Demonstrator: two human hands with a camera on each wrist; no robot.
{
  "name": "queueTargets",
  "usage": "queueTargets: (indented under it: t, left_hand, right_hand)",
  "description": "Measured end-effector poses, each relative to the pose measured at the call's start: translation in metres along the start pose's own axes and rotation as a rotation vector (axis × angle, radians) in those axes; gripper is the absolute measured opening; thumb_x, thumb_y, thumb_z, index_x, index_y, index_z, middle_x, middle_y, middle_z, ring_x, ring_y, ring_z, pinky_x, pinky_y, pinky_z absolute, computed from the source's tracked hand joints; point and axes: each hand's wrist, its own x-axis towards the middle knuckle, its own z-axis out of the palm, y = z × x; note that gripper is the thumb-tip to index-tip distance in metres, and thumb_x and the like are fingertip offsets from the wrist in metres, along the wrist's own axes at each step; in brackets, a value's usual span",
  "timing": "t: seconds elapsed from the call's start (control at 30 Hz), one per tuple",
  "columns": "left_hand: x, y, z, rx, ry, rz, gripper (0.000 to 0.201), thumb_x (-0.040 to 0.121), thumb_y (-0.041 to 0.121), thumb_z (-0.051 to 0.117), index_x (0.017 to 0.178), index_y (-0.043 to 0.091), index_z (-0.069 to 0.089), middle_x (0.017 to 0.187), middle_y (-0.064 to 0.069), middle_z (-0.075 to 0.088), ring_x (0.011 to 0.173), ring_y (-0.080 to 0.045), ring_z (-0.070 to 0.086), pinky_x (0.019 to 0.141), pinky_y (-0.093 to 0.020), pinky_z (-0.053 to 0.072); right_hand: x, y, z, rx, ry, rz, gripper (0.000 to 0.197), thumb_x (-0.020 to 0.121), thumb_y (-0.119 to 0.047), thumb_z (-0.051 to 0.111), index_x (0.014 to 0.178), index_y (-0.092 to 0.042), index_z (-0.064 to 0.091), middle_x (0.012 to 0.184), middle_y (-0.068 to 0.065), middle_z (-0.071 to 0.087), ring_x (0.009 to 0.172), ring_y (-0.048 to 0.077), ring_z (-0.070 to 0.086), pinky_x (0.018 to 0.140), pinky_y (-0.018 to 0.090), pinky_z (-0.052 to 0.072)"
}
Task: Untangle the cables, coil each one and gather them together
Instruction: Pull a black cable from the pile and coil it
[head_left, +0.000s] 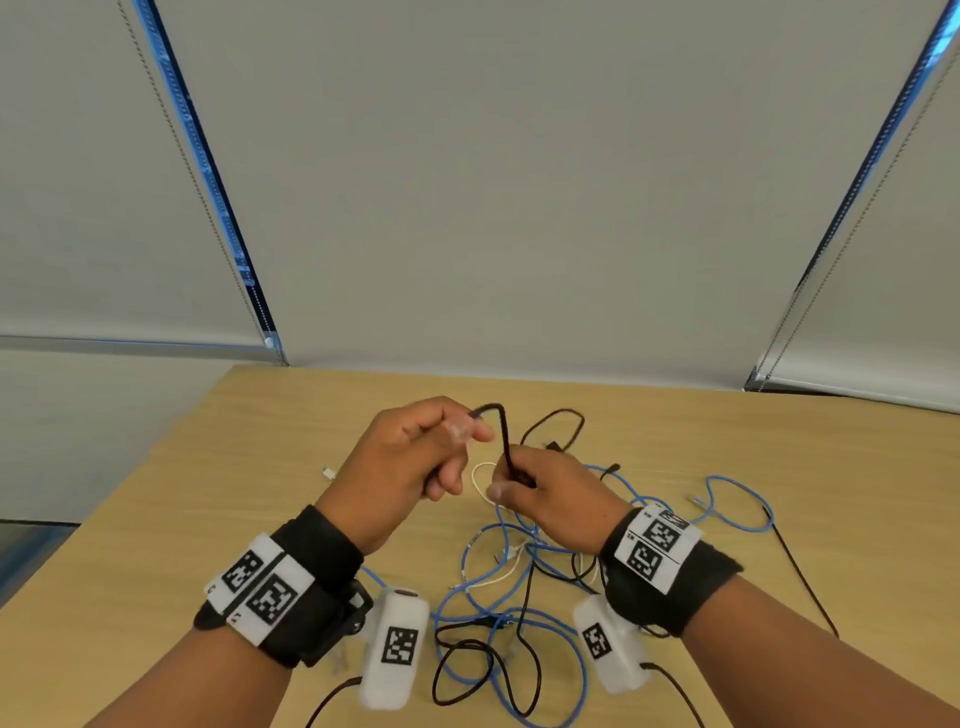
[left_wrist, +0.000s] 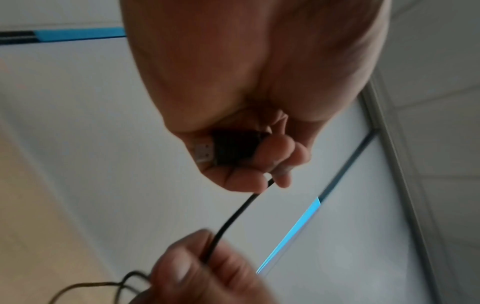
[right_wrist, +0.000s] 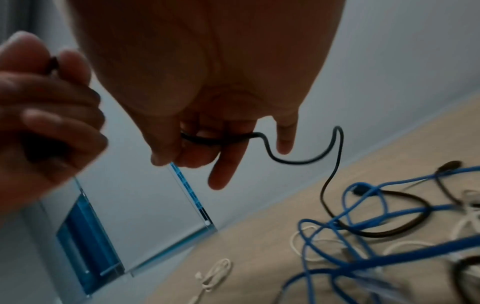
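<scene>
Both hands hold one black cable above the wooden table. My left hand grips its black USB plug, the metal tip poking out beside the palm. My right hand pinches the same black cable a short way along, with two fingers pointing out straight. From there the cable drops into a tangle of blue cable, white cable and more black cable lying on the table below my wrists.
A small white cable end lies apart at the left of the table. A black lead runs off the right side. Grey window blinds rise behind the table's far edge.
</scene>
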Motion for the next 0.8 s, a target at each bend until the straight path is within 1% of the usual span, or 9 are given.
queueTargets:
  t: [0.07,0.17,0.27,0.37,0.47,0.53,0.6,0.67,0.8]
  left_hand:
    - [0.002,-0.003,-0.006,-0.274,0.087,-0.051,0.03,0.097,0.034,0.058,0.101,0.008,0.073,0.069,-0.006,0.064,0.056,-0.018,0.057,0.068,-0.036,0.055]
    - [0.007,-0.013,-0.008,-0.588,0.195,-0.113,0.033,0.1,0.033,0.054,0.111,0.006,0.071,0.101,-0.016,0.075,0.09,-0.03,0.074,0.094,-0.047,0.054]
    - [0.013,-0.021,-0.002,-0.661,0.259,-0.116,0.041,0.103,0.039,0.044,0.124,0.009,0.063,0.128,-0.016,0.069,0.122,-0.033,0.065,0.109,-0.053,0.042]
    - [0.018,-0.028,0.002,-0.653,0.297,-0.088,0.044,0.104,0.042,0.043,0.131,0.011,0.059,0.137,-0.009,0.065,0.128,-0.028,0.062,0.111,-0.051,0.037]
    - [0.024,-0.034,0.006,-0.274,0.368,-0.08,0.031,0.105,0.028,0.049,0.121,0.007,0.065,0.129,-0.003,0.071,0.119,-0.022,0.068,0.11,-0.046,0.043]
    - [0.024,-0.044,0.009,0.146,0.299,-0.088,0.025,0.105,0.031,0.05,0.117,0.021,0.069,0.121,0.006,0.073,0.115,-0.011,0.068,0.108,-0.04,0.047]
    - [0.02,-0.05,0.012,0.386,0.16,-0.106,0.024,0.106,0.037,0.047,0.114,0.034,0.069,0.107,0.016,0.074,0.104,0.002,0.067,0.095,-0.033,0.05]
    - [0.016,-0.051,0.016,0.342,0.037,-0.114,0.033,0.107,0.04,0.04,0.103,0.03,0.071,0.087,0.012,0.075,0.089,-0.003,0.069,0.082,-0.032,0.047]
    - [0.017,-0.04,0.022,0.072,-0.07,-0.158,0.046,0.104,0.047,0.037,0.111,0.012,0.066,0.061,-0.012,0.066,0.098,-0.021,0.076,0.099,-0.038,0.047]
  right_hand:
    - [-0.003,0.008,-0.002,-0.032,0.011,-0.021,0.015,0.101,-0.034,0.051,0.092,-0.024,0.057,0.086,-0.003,0.067,0.079,0.016,0.062,0.08,0.048,0.052]
    - [-0.001,0.014,0.001,-0.155,0.028,-0.046,0.016,0.102,-0.034,0.048,0.113,-0.031,0.058,0.101,-0.01,0.068,0.094,0.015,0.061,0.088,0.045,0.05]
    - [0.002,0.016,0.012,-0.327,0.007,-0.021,0.031,0.101,-0.037,0.048,0.132,-0.04,0.051,0.113,-0.02,0.063,0.112,0.011,0.055,0.107,0.049,0.037]
    - [-0.002,0.015,0.02,-0.47,-0.027,0.002,0.032,0.1,-0.04,0.048,0.133,-0.041,0.048,0.115,-0.016,0.063,0.121,0.015,0.052,0.116,0.063,0.018]
    - [-0.005,0.003,0.015,-0.47,-0.031,-0.102,0.019,0.1,-0.039,0.048,0.116,-0.036,0.058,0.103,-0.011,0.071,0.103,0.015,0.064,0.111,0.053,0.028]
    - [-0.005,-0.009,0.002,-0.434,-0.001,-0.201,0.014,0.098,-0.037,0.052,0.103,-0.031,0.064,0.092,-0.009,0.072,0.082,0.015,0.065,0.085,0.035,0.045]
    - [-0.003,-0.021,-0.015,-0.341,0.065,-0.219,0.009,0.095,-0.035,0.061,0.097,-0.03,0.068,0.085,-0.01,0.072,0.073,0.011,0.063,0.069,0.03,0.046]
    - [0.001,-0.026,-0.033,-0.17,0.124,-0.156,0.009,0.089,-0.034,0.071,0.096,-0.029,0.068,0.085,-0.009,0.072,0.074,0.009,0.065,0.069,0.034,0.053]
    - [0.005,-0.025,-0.055,0.141,0.124,-0.055,0.035,0.086,-0.026,0.078,0.116,-0.033,0.064,0.111,-0.011,0.065,0.078,-0.005,0.062,0.075,0.028,0.056]
